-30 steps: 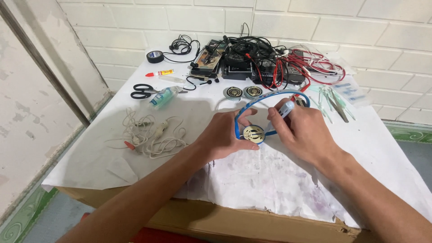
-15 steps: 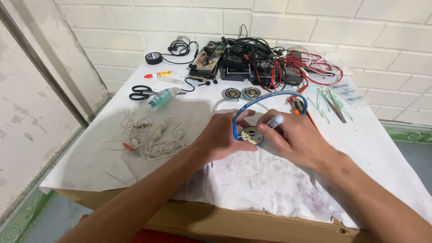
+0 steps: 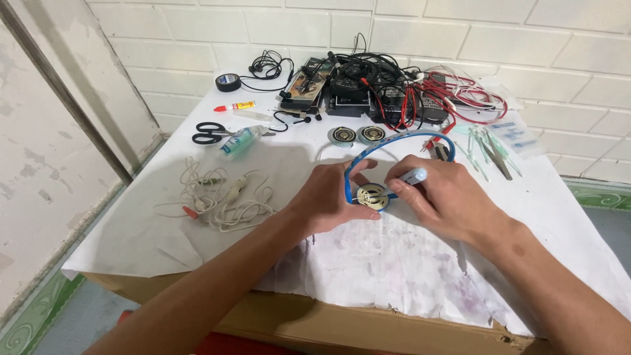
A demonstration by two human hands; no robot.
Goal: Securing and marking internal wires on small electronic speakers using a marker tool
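My left hand (image 3: 330, 199) pinches a small round speaker (image 3: 371, 196) fixed at the near end of a blue headband (image 3: 388, 142), which arches up and away over the table. My right hand (image 3: 442, 197) grips a light blue pen-like tool (image 3: 414, 176) and presses down beside the speaker, its fingers touching the speaker's right edge. Both hands rest on white paper (image 3: 394, 263) covering the table.
Two loose round speakers (image 3: 357, 135) lie just behind the headband. Tangled black and red wires with circuit boards (image 3: 394, 92) sit at the back. Scissors (image 3: 210, 134), a small bottle (image 3: 238, 141), a glue tube (image 3: 235, 106), a tape roll (image 3: 228, 82) and white earphones (image 3: 220, 197) lie left; tweezers (image 3: 493, 148) right.
My right hand has dropped from above the headband to the speaker, bringing the tool down close to it. The left hand kept its hold on the speaker.
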